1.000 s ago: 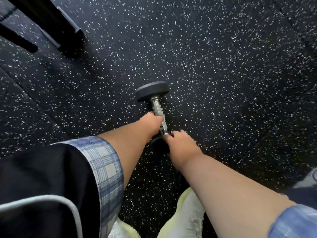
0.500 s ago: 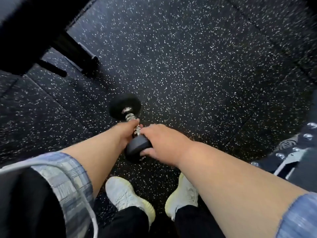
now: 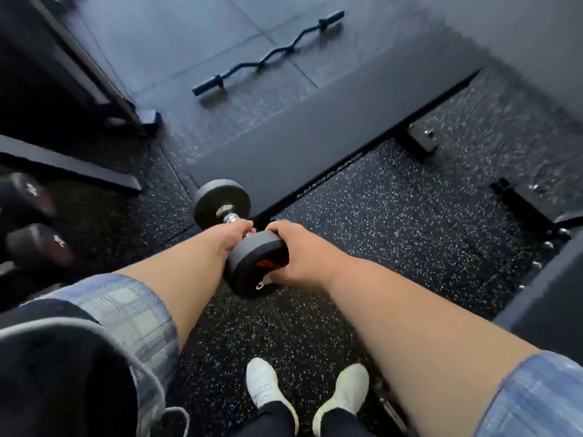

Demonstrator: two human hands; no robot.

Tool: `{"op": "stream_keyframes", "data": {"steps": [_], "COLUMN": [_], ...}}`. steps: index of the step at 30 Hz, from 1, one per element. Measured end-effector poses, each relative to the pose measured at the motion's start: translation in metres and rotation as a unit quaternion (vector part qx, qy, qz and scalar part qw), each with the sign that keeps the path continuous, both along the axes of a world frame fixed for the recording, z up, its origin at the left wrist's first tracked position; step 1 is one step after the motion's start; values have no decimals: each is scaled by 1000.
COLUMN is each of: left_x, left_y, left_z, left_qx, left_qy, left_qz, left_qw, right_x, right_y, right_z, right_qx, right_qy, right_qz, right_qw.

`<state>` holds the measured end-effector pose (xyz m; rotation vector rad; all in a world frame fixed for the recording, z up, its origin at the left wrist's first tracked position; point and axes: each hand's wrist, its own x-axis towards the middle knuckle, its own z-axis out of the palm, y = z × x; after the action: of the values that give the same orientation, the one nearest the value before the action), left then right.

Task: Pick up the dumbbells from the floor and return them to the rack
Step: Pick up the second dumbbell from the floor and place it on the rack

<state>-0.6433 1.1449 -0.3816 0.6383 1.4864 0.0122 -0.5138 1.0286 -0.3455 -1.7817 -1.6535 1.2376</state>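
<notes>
Floor [image 3: 394, 216]: one surface of black rubber tiles flecked white, seams visible; far part blurred and grey. Bench [image 3: 315, 127]: one, long flat black pad running from near centre to far right, with dark metal feet on its right side; lettering along its edge unreadable. Frame [image 3: 63, 74] at far left: dark upright metal with a flat base bar; whether this is the rack, cannot tell. Curl bar [image 3: 268, 55]: one, black, wavy shaft with plain sleeves at both ends, lying on the far floor, well apart from the bench. Other dumbbells [image 3: 34, 244] at left edge: two dark round heads seen, blurred. Dumbbell [image 3: 252, 266]: one in hand, off the floor, at centre between the forearms; two round black matte heads, knurled chrome handle, red mark on the near head. Left hand [image 3: 235, 236] wrapped closed around the handle. Right hand [image 3: 296, 257] cupping the near head, fingers curled over its rim. Shoes [image 3: 265, 386]: two, white, textile, near bottom centre. Sleeves: two, blue plaid, short.
</notes>
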Motion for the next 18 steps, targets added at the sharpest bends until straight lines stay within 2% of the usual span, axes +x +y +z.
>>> {"op": "stream_keyframes", "data": {"steps": [6,9,14,18], "left_x": [-42,-58,-85,-110], "left_y": [24,24,22,1], "left_z": [149,208,259,277], "left_qx": [90,129,155,104], "left_qy": [-27,4,-41,-89], "left_qz": [10,0,115,210], "left_qw": [996,992,980,968], "right_x": [-28,-34,-40,-56], "right_y": [24,35,62,70], "right_z": [132,180,237,269], "right_qx": [49,83,134,141], "right_qy": [43,68,54,28], "right_qz": [5,27,123,229], "right_qw": [998,994,982,963]}}
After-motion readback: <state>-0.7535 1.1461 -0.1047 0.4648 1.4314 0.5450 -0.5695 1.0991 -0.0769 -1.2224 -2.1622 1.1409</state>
